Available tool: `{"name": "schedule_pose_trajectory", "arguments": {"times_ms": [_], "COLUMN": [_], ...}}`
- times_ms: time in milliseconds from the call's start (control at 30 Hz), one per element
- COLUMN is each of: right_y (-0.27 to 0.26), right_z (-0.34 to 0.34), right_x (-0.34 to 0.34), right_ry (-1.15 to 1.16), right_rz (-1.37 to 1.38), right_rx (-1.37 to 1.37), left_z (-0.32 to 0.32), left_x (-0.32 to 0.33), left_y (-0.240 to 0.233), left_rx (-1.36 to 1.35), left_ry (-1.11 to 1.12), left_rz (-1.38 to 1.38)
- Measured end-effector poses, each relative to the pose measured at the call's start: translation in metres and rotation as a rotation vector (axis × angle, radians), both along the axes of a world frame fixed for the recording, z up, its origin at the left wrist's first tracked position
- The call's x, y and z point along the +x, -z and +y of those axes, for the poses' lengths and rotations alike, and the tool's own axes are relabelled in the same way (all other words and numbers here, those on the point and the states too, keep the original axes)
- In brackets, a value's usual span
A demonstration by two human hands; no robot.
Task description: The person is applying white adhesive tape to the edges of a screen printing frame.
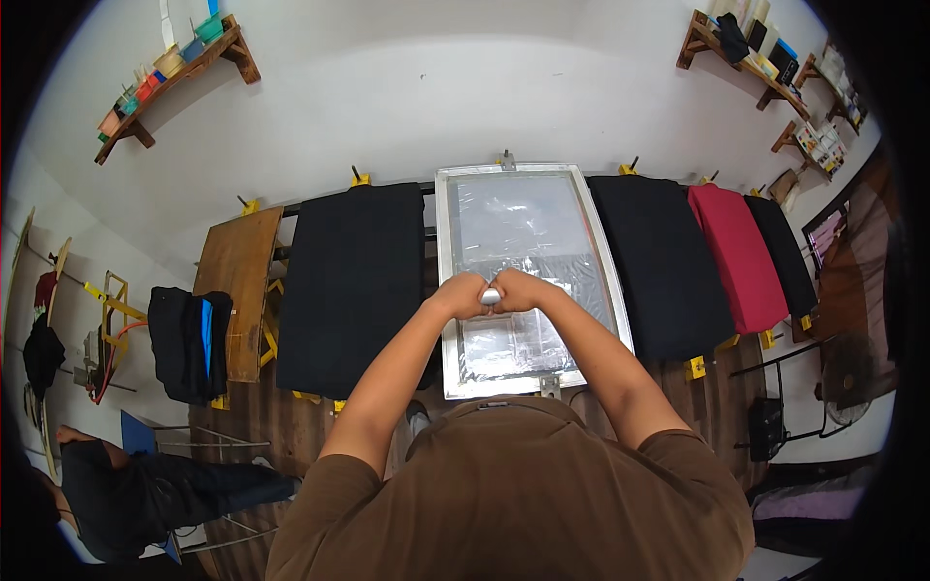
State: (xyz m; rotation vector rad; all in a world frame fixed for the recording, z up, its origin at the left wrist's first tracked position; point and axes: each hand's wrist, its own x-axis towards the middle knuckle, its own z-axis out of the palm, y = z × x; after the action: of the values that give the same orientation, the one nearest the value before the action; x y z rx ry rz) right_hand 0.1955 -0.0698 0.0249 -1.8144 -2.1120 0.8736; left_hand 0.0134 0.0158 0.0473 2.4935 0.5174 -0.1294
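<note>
My left hand (463, 295) and my right hand (517, 290) meet over the middle of a screen-printing frame (444, 232). Both are closed around a tool with a rounded silvery end (491, 295); most of it is hidden by my fingers, so its full shape cannot be told. Shiny, wrinkled clear film or tape (574, 279) covers much of the mesh. The frame has pale metal sides and lies flat, with a metal hinge bracket (508, 161) at its far end and another metal bracket (551, 386) at its near end.
Black fabric covers the boards left (352, 283) and right (654, 261) of the frame; a red-covered board (737, 254) lies farther right. A bare wooden board (240, 269) and folded dark garments (190, 345) are at left. A person (116, 486) sits lower left. A fan (848, 381) stands right.
</note>
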Motion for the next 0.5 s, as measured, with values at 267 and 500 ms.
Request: {"name": "schedule_pose_trajectory", "arguments": {"times_ms": [267,500], "right_y": [0.012,0.020], "right_z": [-0.003,0.004], "right_x": [-0.005,-0.003], "right_ry": [0.016,0.023], "right_rz": [-0.031,-0.044], "right_rx": [0.125,0.127], "left_z": [-0.003,0.001], "left_x": [-0.006,-0.002], "left_y": [0.015,0.022], "left_rx": [0.046,0.058], "left_ry": [-0.071,-0.088], "left_rz": [-0.049,-0.050]}}
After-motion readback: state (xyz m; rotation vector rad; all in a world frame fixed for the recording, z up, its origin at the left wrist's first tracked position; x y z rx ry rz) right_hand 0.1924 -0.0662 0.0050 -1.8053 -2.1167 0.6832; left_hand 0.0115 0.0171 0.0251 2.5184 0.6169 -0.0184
